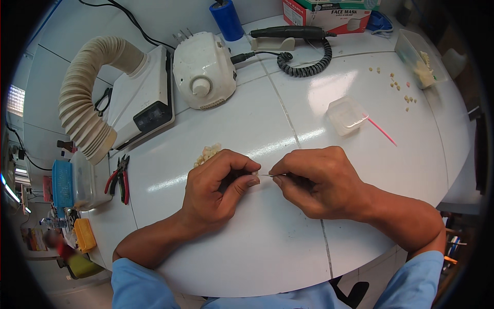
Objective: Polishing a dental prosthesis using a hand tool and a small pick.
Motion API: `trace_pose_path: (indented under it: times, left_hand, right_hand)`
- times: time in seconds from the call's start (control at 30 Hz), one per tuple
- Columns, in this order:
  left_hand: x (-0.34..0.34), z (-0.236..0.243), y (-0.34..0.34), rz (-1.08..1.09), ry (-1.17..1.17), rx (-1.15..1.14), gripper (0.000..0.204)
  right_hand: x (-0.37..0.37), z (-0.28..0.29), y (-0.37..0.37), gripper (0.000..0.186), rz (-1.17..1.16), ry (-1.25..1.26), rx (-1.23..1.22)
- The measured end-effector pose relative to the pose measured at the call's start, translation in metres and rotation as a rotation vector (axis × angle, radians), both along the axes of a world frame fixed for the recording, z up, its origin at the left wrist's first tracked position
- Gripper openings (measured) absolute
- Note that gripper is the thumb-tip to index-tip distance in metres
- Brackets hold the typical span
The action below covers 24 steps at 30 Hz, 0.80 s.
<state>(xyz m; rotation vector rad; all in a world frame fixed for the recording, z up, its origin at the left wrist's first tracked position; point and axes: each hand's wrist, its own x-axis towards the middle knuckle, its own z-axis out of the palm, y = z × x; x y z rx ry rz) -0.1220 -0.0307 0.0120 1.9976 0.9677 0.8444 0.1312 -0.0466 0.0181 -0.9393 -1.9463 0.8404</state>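
Observation:
Above the middle of the white table (272, 247), my left hand (213, 190) pinches a small pale piece (255, 173) between thumb and fingertips. Just to its right, my right hand (319, 183) is closed around a thin metal tool (266, 175), whose tip meets or nearly meets the piece. Behind my left hand lies a pile of cream-coloured pieces (208, 153), partly hidden by it. Farther right, a small clear container (343, 119) sits beside a thin pink stick (383, 131).
At back left stand a hosed machine (87, 92) and white drill unit (203, 72); pliers (123, 183) and bins (85, 234) lie left. A black handpiece (288, 32), blue cylinder (226, 20) and boxes (329, 15) are behind; several small pieces (399, 87) and a tub (419, 56) are right.

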Motion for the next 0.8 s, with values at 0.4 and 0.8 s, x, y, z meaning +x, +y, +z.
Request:
trace_pose_path:
  times: [0.4, 0.8]
  left_hand:
    - [0.0021, -0.0013, -0.0015, 0.001, -0.038, 0.013, 0.017]
    - [0.0011, 0.0003, -0.0001, -0.018, -0.042, 0.027, 0.018]
  right_hand:
    - [0.0006, 0.0008, -0.001, 0.008, 0.027, -0.028, 0.011]
    - [0.0006, 0.0007, -0.0005, 0.006, 0.029, -0.029, 0.0]
